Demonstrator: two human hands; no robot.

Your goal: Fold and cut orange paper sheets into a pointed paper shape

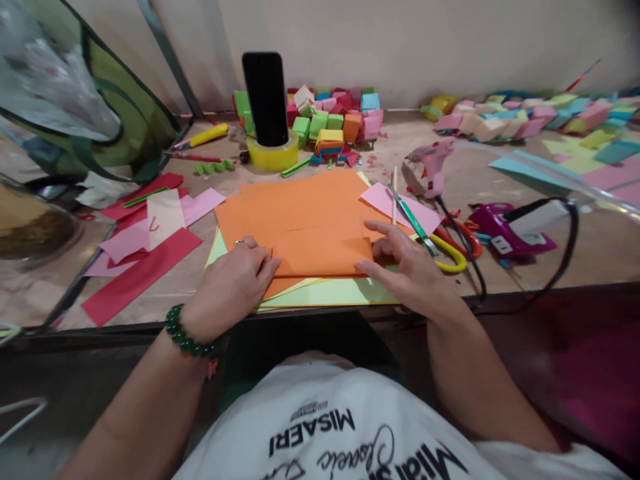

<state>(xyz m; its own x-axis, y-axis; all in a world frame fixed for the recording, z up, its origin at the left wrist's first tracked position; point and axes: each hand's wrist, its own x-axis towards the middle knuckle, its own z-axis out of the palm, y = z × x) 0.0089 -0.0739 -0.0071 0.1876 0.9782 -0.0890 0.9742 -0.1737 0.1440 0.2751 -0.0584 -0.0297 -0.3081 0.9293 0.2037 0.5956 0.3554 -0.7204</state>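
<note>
A sheet of orange paper [320, 257] lies in front of me, its near part folded over, on top of more orange sheets [300, 200] and light green paper [345, 291]. My left hand [235, 280], with a ring and a green bead bracelet, presses the left end of the folded strip with curled fingers. At the right end, my right hand [405, 267] has its thumb on the near corner and its fingers around the edge. Scissors [420, 230] with yellow handles rest just beyond my right hand, over pink paper [373, 195].
A phone [270, 100] stands in a yellow tape roll [274, 155]. Several folded paper blocks [325, 123] sit behind. At right are a pink glue gun [435, 167] and a purple device [515, 230] with a cable. Red strips [143, 273] and a yellow cutter [207, 135] lie left.
</note>
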